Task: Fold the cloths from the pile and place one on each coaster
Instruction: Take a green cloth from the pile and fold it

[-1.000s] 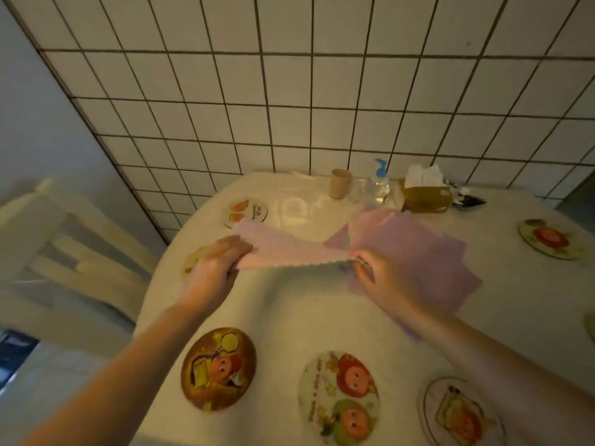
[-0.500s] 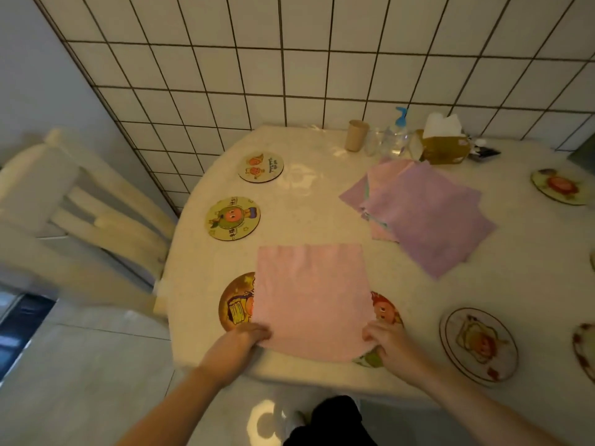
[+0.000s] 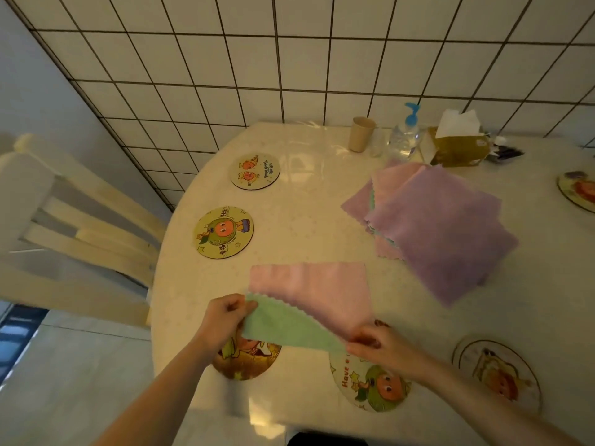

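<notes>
A pink cloth (image 3: 317,289) with a green underside lies at the table's near edge, its near edge lifted and turned back. My left hand (image 3: 225,320) pinches the near left corner and my right hand (image 3: 375,344) pinches the near right corner. The pile of purple and pink cloths (image 3: 434,226) sits to the right of centre. Round cartoon coasters lie around it: a dark one (image 3: 248,362) under my left hand, one (image 3: 370,384) under my right hand, one (image 3: 497,375) at the near right, two at the left (image 3: 223,232) (image 3: 255,171), and one (image 3: 578,191) at the far right.
A paper cup (image 3: 362,134), a pump bottle (image 3: 406,133) and a tissue box (image 3: 457,146) stand at the back of the round table (image 3: 322,194) against the tiled wall. A pale wooden chair (image 3: 74,220) stands at the left.
The cloth was stretched in the air over the pile, then laid flat at the near edge. Now both hands have lifted its near edge, showing the green underside.
</notes>
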### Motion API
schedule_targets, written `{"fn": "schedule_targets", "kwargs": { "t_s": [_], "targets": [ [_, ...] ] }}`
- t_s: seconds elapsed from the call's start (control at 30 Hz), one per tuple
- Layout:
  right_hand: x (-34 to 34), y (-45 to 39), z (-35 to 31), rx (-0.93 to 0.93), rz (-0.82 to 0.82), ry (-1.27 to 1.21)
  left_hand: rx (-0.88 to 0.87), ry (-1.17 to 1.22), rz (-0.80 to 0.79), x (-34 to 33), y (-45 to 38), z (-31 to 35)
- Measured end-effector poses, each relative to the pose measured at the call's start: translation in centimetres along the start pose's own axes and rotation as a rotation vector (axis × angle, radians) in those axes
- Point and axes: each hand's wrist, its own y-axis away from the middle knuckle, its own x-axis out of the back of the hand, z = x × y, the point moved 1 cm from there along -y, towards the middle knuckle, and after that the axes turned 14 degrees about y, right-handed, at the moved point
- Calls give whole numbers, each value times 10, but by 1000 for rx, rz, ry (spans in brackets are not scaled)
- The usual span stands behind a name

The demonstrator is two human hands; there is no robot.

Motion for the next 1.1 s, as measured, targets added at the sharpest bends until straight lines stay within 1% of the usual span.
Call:
{"fn": "schedule_targets", "kwargs": {
  "t_s": [0.1,0.2,0.33,0.5,0.67,0.93,1.1],
  "targets": [
    [15,-13,3,9,44,-142,22,76,17,-5,-19,6],
    [33,-25,7,-4,64,-272,37,104,36,-8,-35,10],
    [51,-52,21,-70,249,-265,61,107,83,-12,-55,10],
    [63,-85,30,-197,377,-291,69,92,159,-20,-71,8],
    [63,-106,40,-260,373,-230,61,-12,206,-19,-80,2],
    [66,-117,43,-280,416,-164,58,-141,270,-23,-85,-4],
    [66,-123,45,-313,432,-140,31,-168,302,-27,-87,-3]
  ]
}}
